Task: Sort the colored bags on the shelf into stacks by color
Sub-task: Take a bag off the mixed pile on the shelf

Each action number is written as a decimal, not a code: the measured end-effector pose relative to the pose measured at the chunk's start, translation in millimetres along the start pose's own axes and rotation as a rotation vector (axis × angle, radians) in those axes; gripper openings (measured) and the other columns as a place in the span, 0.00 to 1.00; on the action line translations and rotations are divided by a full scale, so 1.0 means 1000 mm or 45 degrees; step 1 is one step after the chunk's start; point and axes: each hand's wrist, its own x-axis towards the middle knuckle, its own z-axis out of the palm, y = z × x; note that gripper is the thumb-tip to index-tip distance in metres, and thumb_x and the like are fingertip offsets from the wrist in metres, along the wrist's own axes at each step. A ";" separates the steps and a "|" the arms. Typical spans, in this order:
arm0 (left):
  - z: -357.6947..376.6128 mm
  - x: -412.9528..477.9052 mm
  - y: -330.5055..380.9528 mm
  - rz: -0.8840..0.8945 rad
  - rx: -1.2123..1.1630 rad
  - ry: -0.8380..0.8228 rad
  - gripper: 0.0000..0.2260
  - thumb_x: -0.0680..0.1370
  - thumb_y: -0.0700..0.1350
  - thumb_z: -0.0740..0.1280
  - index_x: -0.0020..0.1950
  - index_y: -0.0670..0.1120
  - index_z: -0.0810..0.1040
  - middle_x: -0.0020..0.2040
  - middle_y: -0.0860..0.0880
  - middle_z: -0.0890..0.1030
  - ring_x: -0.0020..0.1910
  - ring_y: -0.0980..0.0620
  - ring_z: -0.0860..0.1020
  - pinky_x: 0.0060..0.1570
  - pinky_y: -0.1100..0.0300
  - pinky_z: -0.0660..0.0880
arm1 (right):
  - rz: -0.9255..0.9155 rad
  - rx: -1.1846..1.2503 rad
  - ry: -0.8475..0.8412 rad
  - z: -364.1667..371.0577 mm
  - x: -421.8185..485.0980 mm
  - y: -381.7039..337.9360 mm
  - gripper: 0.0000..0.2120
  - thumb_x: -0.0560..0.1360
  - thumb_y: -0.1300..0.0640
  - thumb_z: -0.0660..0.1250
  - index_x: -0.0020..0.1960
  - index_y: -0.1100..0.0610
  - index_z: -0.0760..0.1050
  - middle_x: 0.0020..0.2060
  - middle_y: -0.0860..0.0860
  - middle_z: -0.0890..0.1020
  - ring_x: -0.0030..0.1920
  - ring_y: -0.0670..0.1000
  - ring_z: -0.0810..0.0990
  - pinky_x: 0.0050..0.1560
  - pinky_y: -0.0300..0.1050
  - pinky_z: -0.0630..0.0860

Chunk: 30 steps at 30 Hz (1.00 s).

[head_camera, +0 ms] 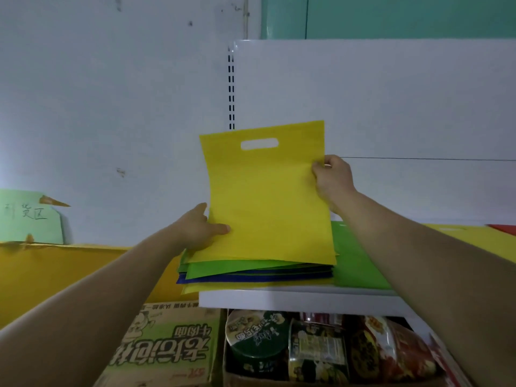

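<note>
Noodle bowls (257, 339) sit beside a printed carton (167, 344).

One bag (268, 196) upright over the stack (251, 275) on our shelf (293, 298).
More bags (360, 263) lie right of it; we see noodle cups (315, 347) beneath, a carton (167, 344) to their left.

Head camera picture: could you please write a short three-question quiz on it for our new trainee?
1. True or false: the yellow bag lies flat on the shelf.
2. Which colour is the stack directly right of the mixed pile? A red, B green, C blue.
3. How many hands grip the yellow bag?
Key: 1 false, it is held up; 2 B, the green stack; 3 two, the left hand and the right hand.
</note>
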 end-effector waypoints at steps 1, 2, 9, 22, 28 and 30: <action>-0.002 0.000 0.001 -0.017 -0.101 0.033 0.39 0.73 0.49 0.72 0.77 0.45 0.52 0.71 0.43 0.67 0.66 0.42 0.70 0.57 0.54 0.70 | 0.024 0.047 0.013 -0.002 0.000 -0.005 0.08 0.77 0.59 0.62 0.54 0.58 0.76 0.49 0.53 0.78 0.45 0.52 0.77 0.43 0.43 0.72; -0.005 -0.001 0.002 -0.027 -0.182 0.076 0.40 0.73 0.48 0.73 0.77 0.45 0.53 0.70 0.43 0.69 0.64 0.42 0.71 0.54 0.54 0.70 | 0.051 0.103 0.023 -0.004 -0.001 -0.009 0.06 0.77 0.59 0.62 0.53 0.56 0.76 0.49 0.53 0.79 0.46 0.52 0.77 0.44 0.45 0.74; -0.024 -0.013 0.013 0.133 -0.389 0.233 0.12 0.76 0.39 0.68 0.59 0.42 0.76 0.52 0.45 0.78 0.48 0.45 0.77 0.47 0.54 0.72 | 0.065 0.157 0.094 -0.018 -0.008 -0.032 0.10 0.77 0.60 0.63 0.57 0.57 0.75 0.52 0.53 0.79 0.46 0.51 0.78 0.39 0.41 0.74; -0.011 -0.026 0.055 0.406 -0.613 0.173 0.06 0.77 0.38 0.65 0.51 0.48 0.76 0.44 0.50 0.79 0.40 0.49 0.78 0.40 0.57 0.75 | 0.146 -0.048 0.199 -0.068 -0.029 -0.051 0.20 0.76 0.57 0.66 0.66 0.56 0.68 0.59 0.54 0.76 0.55 0.55 0.78 0.57 0.52 0.76; 0.043 -0.043 0.095 0.443 -0.604 0.087 0.06 0.77 0.40 0.65 0.53 0.48 0.76 0.47 0.49 0.79 0.44 0.46 0.79 0.48 0.51 0.77 | 0.210 -0.130 0.215 -0.144 -0.045 -0.042 0.22 0.76 0.60 0.64 0.68 0.53 0.65 0.55 0.52 0.75 0.52 0.55 0.78 0.52 0.50 0.77; 0.069 -0.052 0.116 0.467 -0.595 0.055 0.07 0.77 0.39 0.65 0.53 0.48 0.75 0.46 0.49 0.79 0.43 0.47 0.78 0.46 0.53 0.76 | 0.182 -0.156 0.296 -0.179 -0.047 -0.041 0.21 0.76 0.60 0.64 0.68 0.54 0.66 0.54 0.51 0.74 0.50 0.54 0.76 0.51 0.49 0.76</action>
